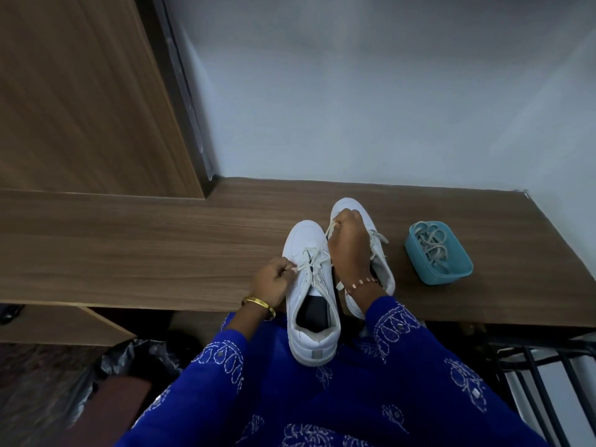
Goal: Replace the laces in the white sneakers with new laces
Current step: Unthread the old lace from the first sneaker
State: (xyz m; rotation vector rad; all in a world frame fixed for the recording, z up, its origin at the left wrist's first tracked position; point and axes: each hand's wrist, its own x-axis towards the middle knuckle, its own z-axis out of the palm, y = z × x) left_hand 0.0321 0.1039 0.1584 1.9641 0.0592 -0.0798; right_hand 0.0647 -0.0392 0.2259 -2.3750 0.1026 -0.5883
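The left hand [272,280] pinched one end of the white lace [311,258] beside the eyelets of the nearer white leather sneaker [311,298], which lay toe-away on the brown wood-grain bench [129,246] with its heel overhanging the front edge above the lap. Just right of it, the right hand [350,243] curled over the second white sneaker [380,269], its fingers gripping a lace end near the toe. Further right, well apart, a small teal plastic tub [451,269] held a loose tangle of pale laces [430,241], which of old or new I could not tell. Judging by this, unlacing was under way; each end wanted drawing straight out along its eyelet, one crossing at a time, with the shoe steadied so it did not slip off the edge.
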